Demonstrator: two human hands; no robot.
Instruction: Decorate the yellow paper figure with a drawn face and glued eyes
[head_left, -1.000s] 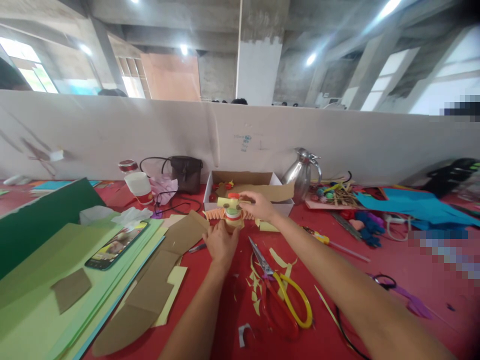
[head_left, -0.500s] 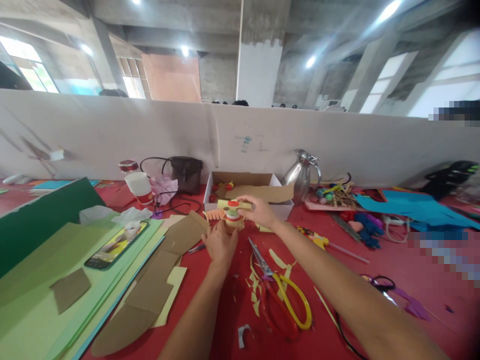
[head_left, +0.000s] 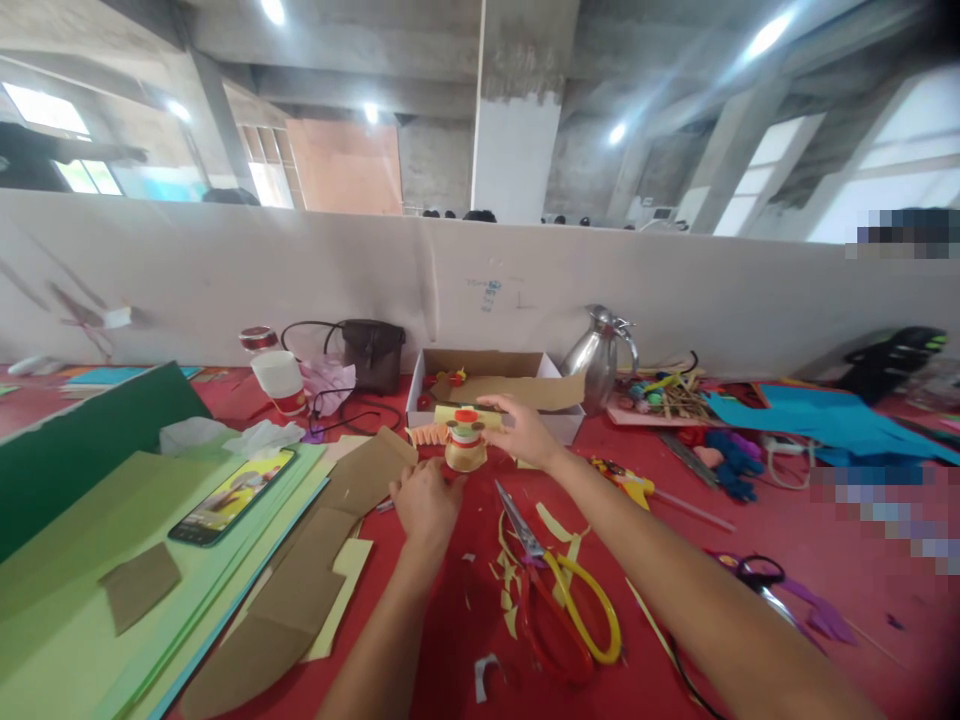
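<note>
A small paper craft figure [head_left: 466, 452] has a rounded tan body, a red band and a red disc on top. A pale yellow paper piece [head_left: 448, 412] lies behind its top, and an orange pleated paper strip [head_left: 427, 436] sticks out to its left. My right hand [head_left: 521, 430] grips the figure from the right, fingertips at the yellow paper and the figure's side. Just below and left of it is my left hand [head_left: 426, 503], its fingers loosely bent and thumb apart near the base. Large scissors [head_left: 559, 580] with red and yellow handles lie nearer me among yellow paper scraps.
An open white box [head_left: 564, 428] with cardboard stands behind my hands, a steel jug [head_left: 592, 355] beside it. To the left lie cut cardboard [head_left: 300, 570], green sheets and a phone [head_left: 232, 497]. A yellow glue gun [head_left: 637, 488] and blue sheets [head_left: 817, 415] are on the right.
My left hand has come off the figure, moving down and left, so the rounded body shows more fully. My right hand stays at the figure.
</note>
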